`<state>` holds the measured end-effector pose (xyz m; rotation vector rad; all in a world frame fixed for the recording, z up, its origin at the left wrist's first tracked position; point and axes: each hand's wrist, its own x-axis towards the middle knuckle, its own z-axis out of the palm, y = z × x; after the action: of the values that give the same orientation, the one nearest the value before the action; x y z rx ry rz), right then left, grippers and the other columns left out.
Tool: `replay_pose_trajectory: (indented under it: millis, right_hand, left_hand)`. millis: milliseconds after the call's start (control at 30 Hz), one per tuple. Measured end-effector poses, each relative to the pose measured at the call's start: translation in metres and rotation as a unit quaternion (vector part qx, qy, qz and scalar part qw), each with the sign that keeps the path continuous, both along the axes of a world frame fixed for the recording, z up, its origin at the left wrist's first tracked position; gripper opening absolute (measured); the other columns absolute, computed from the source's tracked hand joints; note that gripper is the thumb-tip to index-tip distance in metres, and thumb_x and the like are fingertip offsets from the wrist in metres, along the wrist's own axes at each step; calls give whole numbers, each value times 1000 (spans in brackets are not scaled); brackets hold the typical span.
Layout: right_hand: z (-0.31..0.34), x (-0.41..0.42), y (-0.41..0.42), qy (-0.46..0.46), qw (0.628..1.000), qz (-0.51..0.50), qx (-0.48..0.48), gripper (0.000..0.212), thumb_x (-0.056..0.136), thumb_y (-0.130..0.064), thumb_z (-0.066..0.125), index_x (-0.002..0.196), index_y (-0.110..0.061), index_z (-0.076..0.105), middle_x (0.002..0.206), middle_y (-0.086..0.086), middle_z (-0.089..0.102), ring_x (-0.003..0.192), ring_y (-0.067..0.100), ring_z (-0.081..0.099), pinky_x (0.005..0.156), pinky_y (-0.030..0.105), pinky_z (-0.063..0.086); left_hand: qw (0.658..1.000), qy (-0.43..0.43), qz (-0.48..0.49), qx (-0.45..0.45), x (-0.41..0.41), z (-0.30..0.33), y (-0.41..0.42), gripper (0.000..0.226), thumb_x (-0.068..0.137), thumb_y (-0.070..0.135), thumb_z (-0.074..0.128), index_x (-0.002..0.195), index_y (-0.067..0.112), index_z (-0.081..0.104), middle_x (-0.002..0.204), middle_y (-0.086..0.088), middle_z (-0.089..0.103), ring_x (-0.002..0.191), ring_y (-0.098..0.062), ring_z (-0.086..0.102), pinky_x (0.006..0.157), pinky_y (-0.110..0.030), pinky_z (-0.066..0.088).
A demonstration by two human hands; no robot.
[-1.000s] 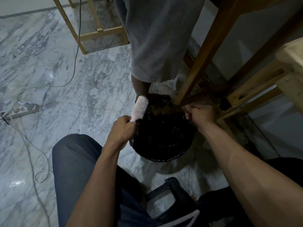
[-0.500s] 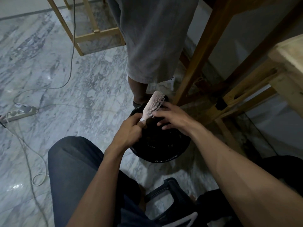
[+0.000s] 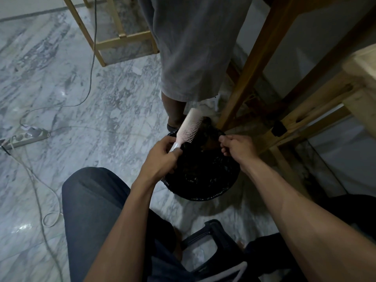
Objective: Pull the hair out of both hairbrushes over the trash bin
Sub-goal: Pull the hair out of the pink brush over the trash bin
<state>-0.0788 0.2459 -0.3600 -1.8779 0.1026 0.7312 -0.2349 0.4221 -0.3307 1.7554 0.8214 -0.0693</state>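
Underfoot, pale veined marble floor, with wooden furniture legs rising at the far right and a second person's grey garment hanging just beyond the work. On that floor, directly below both hands: black-lined trash bin, round, open, dark clumps inside that cannot be told apart from the liner. Off to the far left, a power strip and loose cable, well apart from the job.

Over the bin's far rim: pale pink hairbrush, tilted up and away, bristles facing right toward the other hand. Only one brush in view; whereabouts of the second not visible.

Left hand: closed firmly round the brush handle, thumb across the top. Right hand: fingers drawn together in a pinch just right of the bristles, above the bin. Whether any strands sit in that pinch: cannot tell, too dark against the liner.

Judged to be mid-pluck on the first brush. To do it well: keep the bristle face turned over the bin mouth so anything loosened falls inside; pinch low at the bristle roots and draw outward along their length rather than sideways, to lift the mat whole; hold the handle steady against the pull; release each tuft only with the fingertips above the liner, not beyond the rim.
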Motion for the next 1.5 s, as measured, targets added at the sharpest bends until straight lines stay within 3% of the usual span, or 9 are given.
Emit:
replay_pose_trajectory:
  millis: [200, 300, 467, 700, 833, 1167, 1267, 1367, 1500]
  right_hand:
    - [1, -2, -4, 65, 992, 65, -92, 10, 99, -13, 64, 100, -8, 73, 86, 10, 69, 64, 15, 62, 59, 26, 54]
    - [8, -11, 10, 111, 969, 181, -128, 65, 94, -5, 64, 153, -16, 41, 108, 9, 69, 74, 18, 69, 54, 28, 57]
    - [22, -8, 32, 48, 988, 143, 42, 95, 74, -3, 64, 159, -31, 32, 157, -6, 44, 100, 22, 73, 51, 23, 53]
    - [24, 0, 25, 113, 963, 192, 150, 12, 87, -2, 64, 94, -9, 71, 71, 3, 73, 58, 12, 65, 50, 19, 51]
    - [13, 1, 18, 48, 980, 121, 148, 17, 97, -12, 65, 84, -7, 74, 58, 0, 59, 47, 10, 51, 45, 19, 42]
    - [23, 7, 14, 10, 977, -18, 211, 19, 101, -15, 60, 91, -9, 75, 64, -1, 58, 57, 11, 49, 50, 20, 38]
    - [20, 1, 13, 40, 991, 127, 31, 20, 101, -13, 61, 117, -10, 73, 84, 3, 67, 59, 12, 57, 45, 18, 45]
    - [12, -10, 20, 46, 953, 248, -169, 64, 96, -18, 66, 155, -18, 41, 120, 6, 63, 65, 16, 70, 47, 25, 52]
    - [18, -16, 35, -72, 991, 92, -67, 31, 95, -23, 69, 126, -21, 69, 105, 3, 73, 59, 13, 65, 49, 25, 56]
  left_hand:
    - [997, -1, 56, 55, 1, -1, 1, 26, 97, 34, 59, 121, 25, 59, 98, 8, 68, 70, -20, 66, 64, -38, 52]
    - [996, 0, 55, 68, 3, -4, -2, 26, 99, 38, 57, 118, 22, 62, 95, -1, 72, 69, -18, 66, 60, -35, 51]
    - [997, 3, 1, 74, 2, -6, -4, 18, 96, 40, 59, 109, 28, 59, 98, -1, 73, 77, -20, 67, 61, -31, 48]
    - [999, -26, -27, 6, 0, 5, -4, 8, 101, 15, 55, 99, 8, 60, 65, -8, 62, 47, -23, 53, 41, -27, 42]
    - [996, -5, -39, 77, -4, -2, 7, 12, 94, 32, 56, 90, 21, 58, 67, -5, 67, 47, -17, 51, 48, -33, 42]
    - [953, 143, -52, 263, -7, -26, 13, 36, 98, 42, 55, 117, 12, 57, 99, -11, 71, 84, -31, 64, 62, -36, 41]
    - [960, 119, -18, 251, -6, -25, 12, 36, 98, 42, 55, 117, 10, 56, 94, -11, 72, 81, -31, 65, 61, -37, 43]
    - [968, 78, -6, 240, -3, -22, 10, 31, 97, 40, 57, 114, 13, 57, 84, -9, 72, 75, -28, 66, 59, -38, 45]
    - [966, 32, -31, 255, -2, -17, 5, 23, 94, 42, 58, 104, 22, 54, 78, -4, 72, 68, -25, 66, 62, -42, 51]
